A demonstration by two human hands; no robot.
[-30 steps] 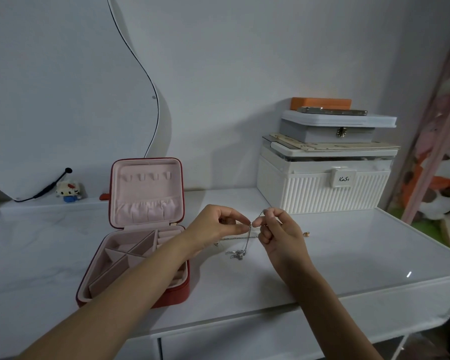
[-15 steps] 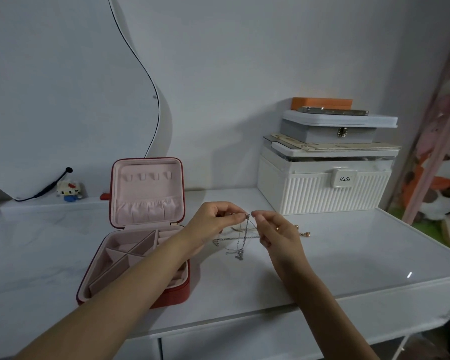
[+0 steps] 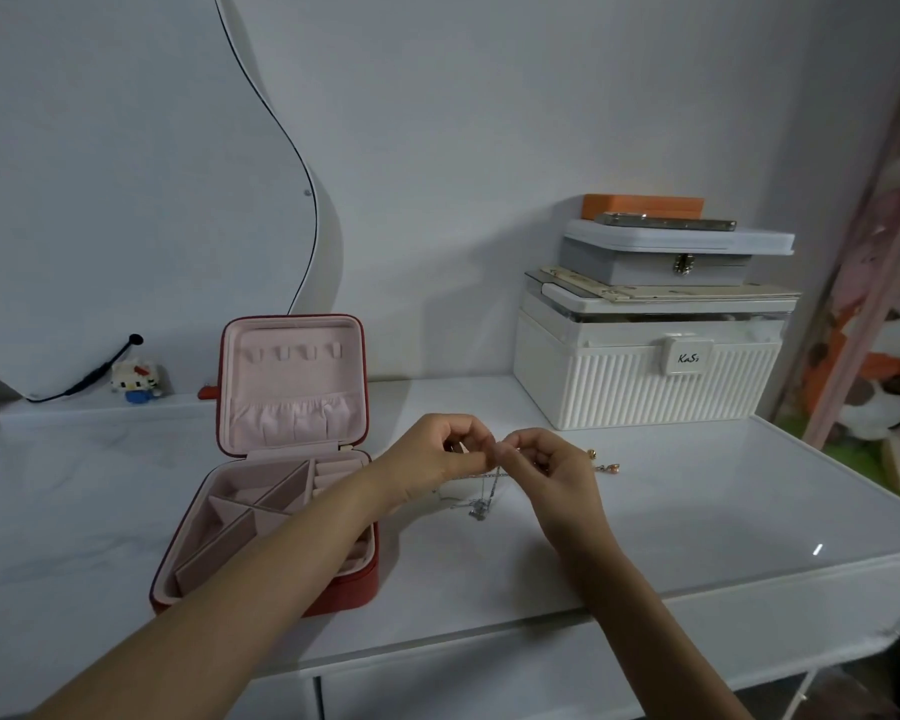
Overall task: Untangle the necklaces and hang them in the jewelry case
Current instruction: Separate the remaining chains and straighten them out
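A thin silver necklace [image 3: 481, 504] with a small pendant hangs from my fingers just above the white table [image 3: 697, 511]. My left hand [image 3: 440, 457] and my right hand [image 3: 552, 467] meet fingertip to fingertip and both pinch its chain. Beads of a rose-gold necklace [image 3: 605, 462] lie on the table just right of my right hand. The red jewelry case [image 3: 276, 470] stands open to the left, its pink lid upright with a row of hooks [image 3: 294, 351] and a pocket, its divided tray under my left forearm.
A white ribbed storage box [image 3: 645, 376] with a grey box, a phone and an orange box stacked on it stands at the back right. A small cat figurine [image 3: 135, 381] and a mirror's cable sit at the back left. The table's front edge runs below my forearms.
My hands have stayed together at the chain and shifted slightly, the right hand turning its fingers down. The pendant still dangles below them.
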